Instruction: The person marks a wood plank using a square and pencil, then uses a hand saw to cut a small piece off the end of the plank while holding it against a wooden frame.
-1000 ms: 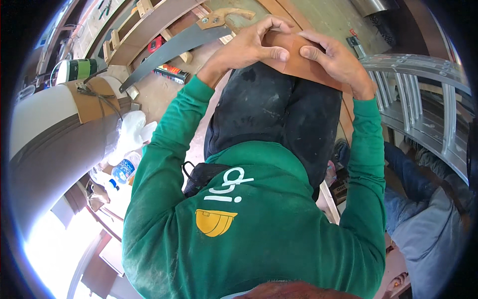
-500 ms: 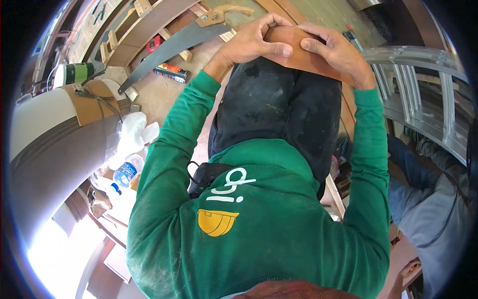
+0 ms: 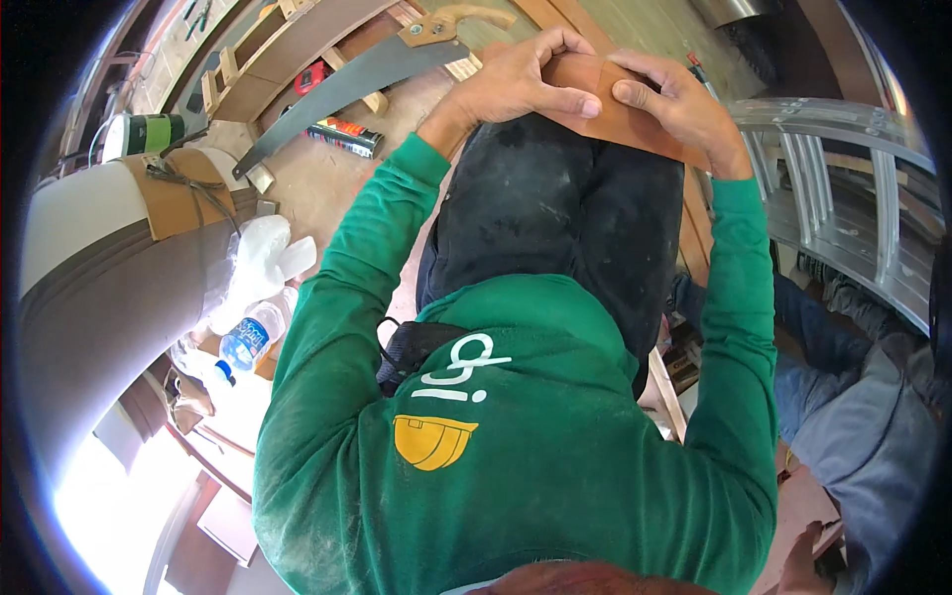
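Observation:
Both my hands are on a reddish-brown flat wooden piece [image 3: 635,124] with a seam across its face, held above my knees. My left hand [image 3: 526,84] grips its left end, the thumb lying on the face and the fingers curled over the far edge. On the other side of the seam, my right hand [image 3: 679,104] holds it the same way, with the thumb bent. A handsaw [image 3: 347,84] with a wooden handle lies just beyond my left forearm. My palms hide parts of the piece.
A spray can [image 3: 345,137] and a red tape measure [image 3: 311,77] lie left of my legs. Plastic bottles [image 3: 246,342] are at the left. An aluminium ladder [image 3: 813,183] stands right, near another person in grey clothing [image 3: 863,446]. Long brown boards [image 3: 697,233] run beside my right leg.
My left hand has shifted slightly right and down along with the piece. The other person's hand at lower right has moved lower. My grip looks the same.

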`<state>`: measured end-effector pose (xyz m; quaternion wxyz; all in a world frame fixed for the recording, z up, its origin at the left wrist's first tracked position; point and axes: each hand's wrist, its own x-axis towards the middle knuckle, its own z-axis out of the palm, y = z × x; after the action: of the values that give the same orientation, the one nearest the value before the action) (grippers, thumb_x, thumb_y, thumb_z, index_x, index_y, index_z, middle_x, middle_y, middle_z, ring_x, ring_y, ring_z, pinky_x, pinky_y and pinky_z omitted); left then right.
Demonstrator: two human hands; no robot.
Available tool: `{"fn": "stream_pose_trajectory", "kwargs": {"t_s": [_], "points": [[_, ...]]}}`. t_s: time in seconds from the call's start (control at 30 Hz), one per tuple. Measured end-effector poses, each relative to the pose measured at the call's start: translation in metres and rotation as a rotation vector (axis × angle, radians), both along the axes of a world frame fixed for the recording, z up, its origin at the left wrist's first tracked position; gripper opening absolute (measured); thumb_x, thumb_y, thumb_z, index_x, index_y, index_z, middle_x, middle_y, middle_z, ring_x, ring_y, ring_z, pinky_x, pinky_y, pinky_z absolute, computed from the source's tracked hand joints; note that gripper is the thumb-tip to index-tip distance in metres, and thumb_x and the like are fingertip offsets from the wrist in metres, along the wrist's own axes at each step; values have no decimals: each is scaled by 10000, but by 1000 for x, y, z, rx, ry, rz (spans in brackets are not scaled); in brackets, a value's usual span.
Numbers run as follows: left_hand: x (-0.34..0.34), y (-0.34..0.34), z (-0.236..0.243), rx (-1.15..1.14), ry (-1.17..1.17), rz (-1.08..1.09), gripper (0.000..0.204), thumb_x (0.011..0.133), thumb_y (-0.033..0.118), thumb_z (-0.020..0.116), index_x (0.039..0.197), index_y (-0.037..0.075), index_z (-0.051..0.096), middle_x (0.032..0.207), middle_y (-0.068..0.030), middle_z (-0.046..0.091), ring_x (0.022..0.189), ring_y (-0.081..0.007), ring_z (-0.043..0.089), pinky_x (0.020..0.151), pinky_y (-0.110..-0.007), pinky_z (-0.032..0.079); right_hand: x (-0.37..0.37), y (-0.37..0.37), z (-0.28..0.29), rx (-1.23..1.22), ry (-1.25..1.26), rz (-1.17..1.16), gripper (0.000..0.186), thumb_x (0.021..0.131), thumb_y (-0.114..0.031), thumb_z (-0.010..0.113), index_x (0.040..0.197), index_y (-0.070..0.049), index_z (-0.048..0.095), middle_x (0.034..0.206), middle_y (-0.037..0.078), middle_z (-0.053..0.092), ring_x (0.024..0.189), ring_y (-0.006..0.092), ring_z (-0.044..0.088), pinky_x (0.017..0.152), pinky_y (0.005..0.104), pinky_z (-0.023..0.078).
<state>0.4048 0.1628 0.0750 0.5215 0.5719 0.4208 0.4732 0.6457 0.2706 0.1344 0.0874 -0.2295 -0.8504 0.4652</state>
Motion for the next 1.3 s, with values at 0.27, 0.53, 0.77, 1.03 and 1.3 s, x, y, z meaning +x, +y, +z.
{"fn": "stream_pose_trajectory", "kwargs": {"t_s": [0.27,0.53,0.77,1.03,1.3], "points": [[-3,6,-8,-40,-64,-81,708,830,298,949,1358,50,547,1285,-75,630,1274,-193,582,1131,-339,441,0,0,2,-111,-30,-22,550,1027,-378,742,1405,14,663,1287,123,734,1191,216,650,1068,368,485],[0,5,-2,27,69,-3,742,814,463,935,1323,29,613,1207,-101,689,1170,-211,654,1059,-323,493,1,-2,2,-108,-50,-69,551,1028,-362,747,1416,15,648,1281,121,726,1186,209,648,1071,368,486],[-3,4,4,40,140,16,760,815,510,917,1325,30,623,1211,-100,696,1179,-214,659,1054,-320,488,1,4,-5,-93,1,-55,528,1025,-333,753,1397,27,649,1250,116,734,1159,210,659,1051,361,496],[1,10,-7,2,-28,-61,719,842,304,942,1362,-9,555,1275,-93,644,1255,-186,593,1103,-346,474,1,-4,1,-86,36,-36,440,1031,-312,729,1335,0,674,1122,87,734,1071,191,648,986,349,506],[-2,6,-22,28,-130,11,711,828,263,952,1395,3,611,1311,-101,648,1230,-177,603,1079,-347,492,-6,-4,15,-8,-43,14,448,1035,-387,704,1269,-6,675,1082,137,724,1002,237,635,939,379,508]]}}
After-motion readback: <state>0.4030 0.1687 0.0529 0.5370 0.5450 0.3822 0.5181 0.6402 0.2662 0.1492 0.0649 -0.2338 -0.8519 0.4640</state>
